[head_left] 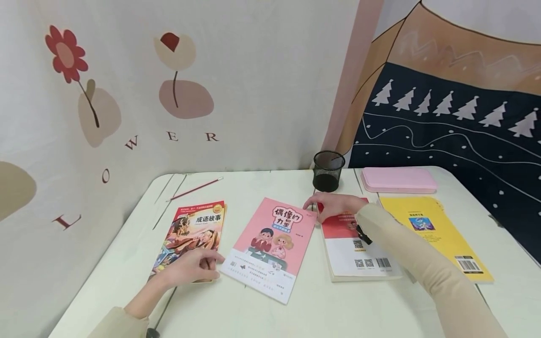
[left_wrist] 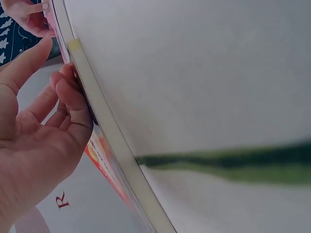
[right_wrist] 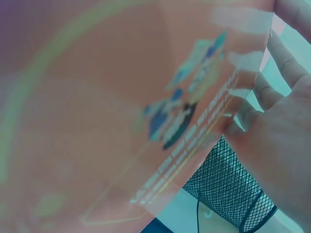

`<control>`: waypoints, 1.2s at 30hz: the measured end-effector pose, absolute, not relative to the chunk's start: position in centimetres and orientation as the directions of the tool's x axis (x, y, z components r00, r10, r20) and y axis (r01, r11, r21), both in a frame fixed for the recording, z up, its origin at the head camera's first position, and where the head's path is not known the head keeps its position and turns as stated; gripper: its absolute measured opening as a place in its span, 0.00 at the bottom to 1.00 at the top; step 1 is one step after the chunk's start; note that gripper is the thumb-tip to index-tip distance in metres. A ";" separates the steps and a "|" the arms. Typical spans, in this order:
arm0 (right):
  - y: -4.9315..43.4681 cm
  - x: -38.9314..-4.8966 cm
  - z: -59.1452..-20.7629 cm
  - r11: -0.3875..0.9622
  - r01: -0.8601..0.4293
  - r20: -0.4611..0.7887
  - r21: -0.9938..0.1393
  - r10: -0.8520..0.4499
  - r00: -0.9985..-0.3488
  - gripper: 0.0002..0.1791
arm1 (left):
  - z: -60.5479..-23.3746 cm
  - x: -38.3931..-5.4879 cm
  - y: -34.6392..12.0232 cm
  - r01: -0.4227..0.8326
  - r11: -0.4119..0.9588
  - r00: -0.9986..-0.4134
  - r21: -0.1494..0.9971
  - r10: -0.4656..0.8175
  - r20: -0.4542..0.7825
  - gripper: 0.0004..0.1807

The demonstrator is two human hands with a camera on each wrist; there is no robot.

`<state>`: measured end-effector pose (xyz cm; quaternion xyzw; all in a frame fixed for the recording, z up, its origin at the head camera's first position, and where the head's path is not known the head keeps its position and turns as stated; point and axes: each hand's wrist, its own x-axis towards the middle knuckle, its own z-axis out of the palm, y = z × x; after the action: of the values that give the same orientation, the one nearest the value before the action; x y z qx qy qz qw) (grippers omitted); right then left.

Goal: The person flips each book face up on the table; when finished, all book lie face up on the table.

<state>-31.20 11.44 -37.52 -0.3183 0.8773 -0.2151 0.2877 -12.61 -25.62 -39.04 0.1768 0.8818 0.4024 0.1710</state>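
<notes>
Toward the near left of the worktop (head_left: 313, 312), a person's left hand (head_left: 192, 267) in a beige sleeve lies over the lower right corner of a glossy paperback book with a multicoloured illustrated cover and red top band (head_left: 190, 230). Its fingers are loosely bent, gripping nothing, with one fingertip right at the lower left corner of a thin pink paperback book with two cartoon children on its cover (head_left: 268, 251). That pink book lies face up and slanted at the middle of the worktop, between the two hands. Beside it, to the right, lies a thick red-and-white paperback book with printed codes (head_left: 344, 258); farther toward the worktop's right edge is a yellow paperback book with a barcode (head_left: 444, 234), partly behind the right sleeve.

Beyond, the right hand (head_left: 336, 206) is over the upper part of the red-and-white book, its fingers bent at the pink book's upper right corner; whether they pinch it I cannot tell. In the right wrist view those fingers run along the red cover's edge.

Near the worktop's far left corner lies a slim dark-red pencil with a white end (head_left: 194, 189). A flat pink rectangular case (head_left: 399, 180) lies by the far right corner, and a round black mesh cup (head_left: 326, 180) stands at the far edge, right of centre.
</notes>
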 end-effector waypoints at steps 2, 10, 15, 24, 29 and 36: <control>11.3 -31.2 -37.5 0.705 -0.436 -0.372 -0.559 -0.684 -0.628 0.29 | -39.1 -12.7 -25.6 0.177 0.620 -0.879 0.765 0.449 -0.161 0.17; 10.6 -31.1 -37.6 0.727 -0.414 -0.395 -0.548 -0.661 -0.638 0.28 | -39.5 -12.9 -25.7 0.182 0.610 -0.875 0.771 0.459 -0.156 0.19; 10.5 -31.1 -37.6 0.738 -0.404 -0.399 -0.540 -0.648 -0.649 0.29 | -39.7 -13.0 -25.8 0.187 0.620 -0.879 0.762 0.452 -0.151 0.20; 10.2 -31.0 -37.5 0.745 -0.403 -0.392 -0.532 -0.638 -0.663 0.28 | -39.3 -12.8 -25.7 0.174 0.613 -0.877 0.770 0.452 -0.161 0.21; 9.8 -31.6 -37.5 0.745 -0.419 -0.388 -0.519 -0.642 -0.661 0.26 | -39.1 -12.5 -25.6 0.184 0.578 -0.865 0.795 0.480 -0.149 0.22; 9.1 -32.6 -37.7 0.748 -0.404 -0.362 -0.526 -0.627 -0.691 0.25 | -39.0 -11.7 -25.1 0.179 0.563 -0.848 0.807 0.505 -0.164 0.23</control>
<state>-32.61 9.12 -37.68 -0.2875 0.8956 -0.2076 0.2685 -11.74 -25.15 -38.99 0.1982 0.8628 0.4235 0.1922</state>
